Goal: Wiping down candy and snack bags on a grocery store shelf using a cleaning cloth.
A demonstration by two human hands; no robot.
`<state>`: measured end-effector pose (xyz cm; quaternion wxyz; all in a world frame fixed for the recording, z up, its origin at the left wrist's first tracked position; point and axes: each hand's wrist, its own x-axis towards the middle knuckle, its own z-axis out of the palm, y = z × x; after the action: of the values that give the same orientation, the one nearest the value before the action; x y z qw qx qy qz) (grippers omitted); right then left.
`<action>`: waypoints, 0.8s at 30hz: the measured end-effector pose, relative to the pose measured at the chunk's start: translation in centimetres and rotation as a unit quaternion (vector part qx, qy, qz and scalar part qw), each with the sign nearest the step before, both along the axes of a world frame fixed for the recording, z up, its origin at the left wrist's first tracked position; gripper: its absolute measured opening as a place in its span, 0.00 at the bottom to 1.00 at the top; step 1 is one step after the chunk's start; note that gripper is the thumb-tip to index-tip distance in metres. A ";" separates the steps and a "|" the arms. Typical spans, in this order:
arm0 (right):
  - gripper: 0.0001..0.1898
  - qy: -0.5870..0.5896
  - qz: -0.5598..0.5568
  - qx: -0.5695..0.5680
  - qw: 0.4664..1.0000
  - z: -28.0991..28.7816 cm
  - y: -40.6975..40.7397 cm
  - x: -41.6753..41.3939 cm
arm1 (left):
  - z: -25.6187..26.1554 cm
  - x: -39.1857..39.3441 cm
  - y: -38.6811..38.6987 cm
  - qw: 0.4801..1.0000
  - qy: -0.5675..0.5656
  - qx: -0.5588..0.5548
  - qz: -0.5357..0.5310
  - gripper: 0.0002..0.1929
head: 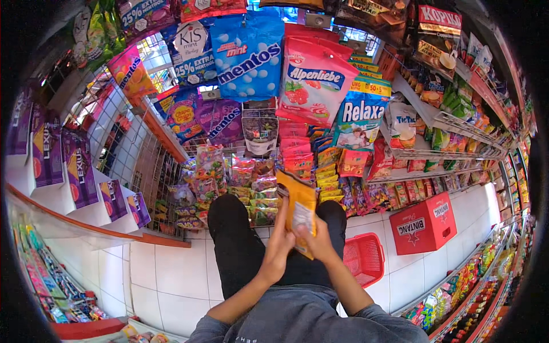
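Note:
Both hands hold one yellow-orange packet (299, 206) above my lap, its printed back panel facing up. My left hand (279, 244) grips its left side, fingers reaching up along the edge towards the dark top end. On the packet's right side lies my right hand (316, 240), thumb over the front. Beyond the packet, rows of small candy packets (296, 145) fill a low rack. Above them hang a pink Alpenliebe bag (315, 83), a blue Mentos bag (246, 60) and a Relaxa bag (362, 113). The fingers behind the packet are hidden.
A red plastic basket (364, 259) stands on the tiled floor at my right, near a red Bintang carton (423, 225). Purple Lexus packs (79, 171) stand on a counter at the left. Stocked shelves (454, 158) run along the right; a wire grid (116, 115) rises at the left.

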<state>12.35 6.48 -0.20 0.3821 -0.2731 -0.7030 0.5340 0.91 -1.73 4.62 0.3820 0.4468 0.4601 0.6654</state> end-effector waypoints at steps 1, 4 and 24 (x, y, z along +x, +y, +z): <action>0.21 0.019 -0.014 -0.114 0.993 -0.4 0.3 0.9 | 0.1 -0.1 -0.2 0.998 -0.057 -0.016 0.000 0.32; 0.13 0.067 -0.045 -0.264 0.961 0.5 0.7 2.2 | -0.2 -1.7 0.0 0.987 0.000 -0.059 0.152 0.35; 0.35 -0.062 0.145 0.230 0.960 2.2 -3.4 0.0 | -3.6 -1.2 -0.3 0.967 -0.156 -0.198 0.031 0.22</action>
<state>12.37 3.05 1.96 0.3089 -0.1054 -0.8611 0.3899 -0.33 -2.07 1.05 0.5090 0.2378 0.5311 0.6342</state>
